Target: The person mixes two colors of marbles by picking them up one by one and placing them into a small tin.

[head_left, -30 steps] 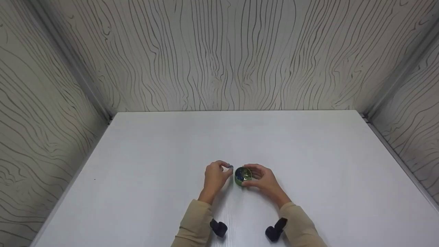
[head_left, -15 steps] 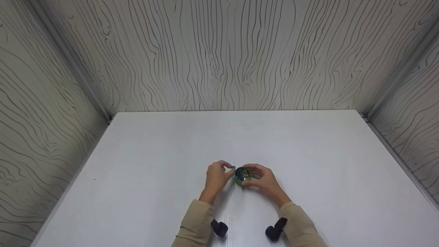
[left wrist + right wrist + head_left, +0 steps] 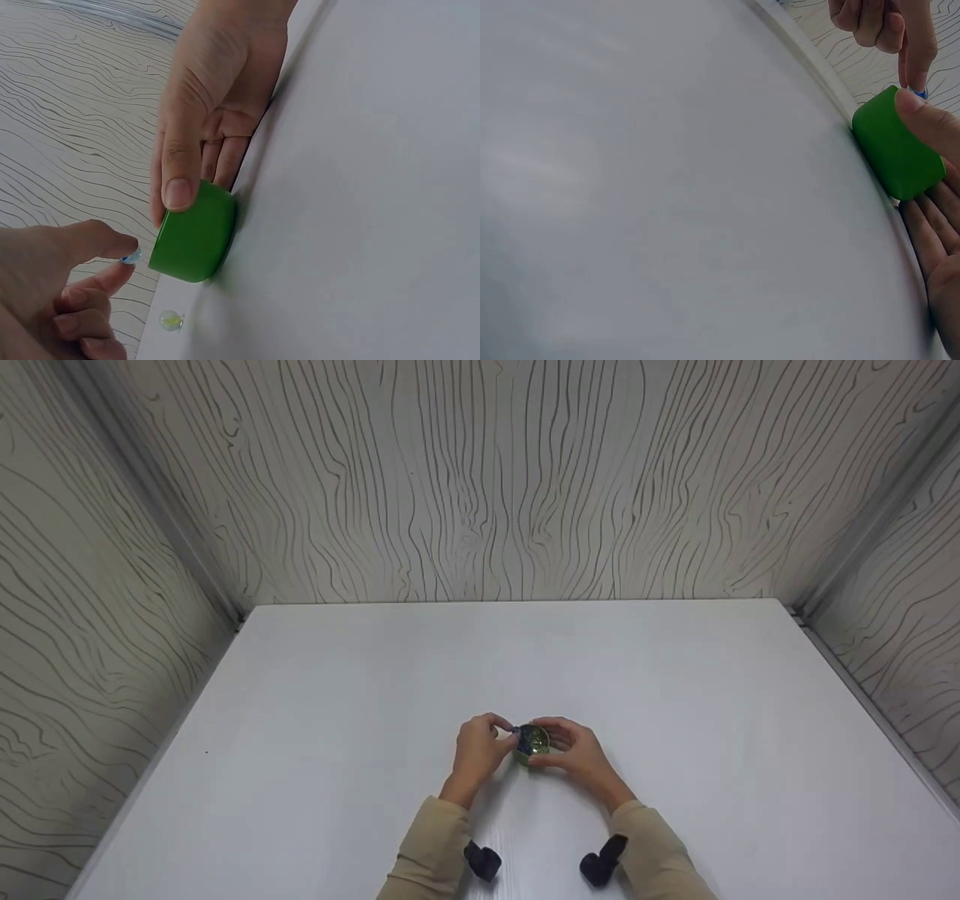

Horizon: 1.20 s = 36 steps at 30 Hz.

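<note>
A small green bowl (image 3: 533, 742) stands upright on the white table, and several glassy, dark blue and greenish pieces lie inside it. My right hand (image 3: 577, 750) holds it from the right, thumb in front and fingers behind. At its left rim is my left hand (image 3: 476, 748). Thumb and forefinger of that hand pinch a clear glass marble (image 3: 131, 256) with blue inside, level with the bowl's opening in the left wrist view. A second marble (image 3: 171, 320), clear with a yellow swirl, lies on the table close to the bowl.
The white table (image 3: 337, 675) reaches back to a wall panel (image 3: 465, 480) with wood-grain lines. Similar panels stand at both sides. A black wrist camera (image 3: 482, 861) sits on the left sleeve, another black camera (image 3: 600, 868) on the right.
My left hand has moved a little to the right, bringing the pinched marble from beside the bowl to its left rim. My right hand and the bowl have stayed in place.
</note>
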Tool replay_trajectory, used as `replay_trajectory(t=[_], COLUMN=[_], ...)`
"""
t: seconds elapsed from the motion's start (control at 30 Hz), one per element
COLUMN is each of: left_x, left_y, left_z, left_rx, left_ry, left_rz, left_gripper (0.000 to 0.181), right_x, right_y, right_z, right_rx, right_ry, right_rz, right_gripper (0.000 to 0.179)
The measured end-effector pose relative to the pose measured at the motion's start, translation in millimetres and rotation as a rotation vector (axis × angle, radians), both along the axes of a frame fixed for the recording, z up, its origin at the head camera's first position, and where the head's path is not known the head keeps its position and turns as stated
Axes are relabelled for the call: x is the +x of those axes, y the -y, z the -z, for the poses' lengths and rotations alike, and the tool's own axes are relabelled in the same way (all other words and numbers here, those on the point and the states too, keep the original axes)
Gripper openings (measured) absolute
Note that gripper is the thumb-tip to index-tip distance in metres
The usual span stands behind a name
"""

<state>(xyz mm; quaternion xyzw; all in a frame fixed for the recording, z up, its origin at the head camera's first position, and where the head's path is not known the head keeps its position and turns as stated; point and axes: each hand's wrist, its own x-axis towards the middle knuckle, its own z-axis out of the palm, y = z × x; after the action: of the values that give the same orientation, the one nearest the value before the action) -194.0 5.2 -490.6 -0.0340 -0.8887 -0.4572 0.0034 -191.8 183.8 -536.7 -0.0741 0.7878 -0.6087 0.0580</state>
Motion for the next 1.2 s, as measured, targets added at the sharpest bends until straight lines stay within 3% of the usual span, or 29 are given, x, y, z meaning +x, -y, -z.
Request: replay_trajectory(t=[0.47, 0.73, 0.9, 1.2], left_x=[1.6, -0.2, -1.0, -5.2], left_y=[-3.9, -1.3, 0.6, 3.0], left_z=[1.2, 3.1, 3.0, 2.2], left_rx=[0.011, -0.011, -0.029, -0.031], left_ry=[0.006, -0.035, -0.077, -0.086], left_rz=[0.026, 0.023, 0.006, -0.034], left_gripper=[0.012, 0.012, 0.012, 0.013], right_x=[-1.1, -1.2, -1.6, -2.3], right_y=[0.6, 0.1, -0.4, 0.1], right_z=[0.2, -0.6, -0.4, 1.3], right_rx=[-0.009, -0.02, -0.027, -0.012], right_ry=[-0.012, -0.016, -0.026, -0.02], right_rz=[-0.011, -0.024, -0.032, -0.016], right_gripper=[0.062, 0.063, 0.065, 0.065])
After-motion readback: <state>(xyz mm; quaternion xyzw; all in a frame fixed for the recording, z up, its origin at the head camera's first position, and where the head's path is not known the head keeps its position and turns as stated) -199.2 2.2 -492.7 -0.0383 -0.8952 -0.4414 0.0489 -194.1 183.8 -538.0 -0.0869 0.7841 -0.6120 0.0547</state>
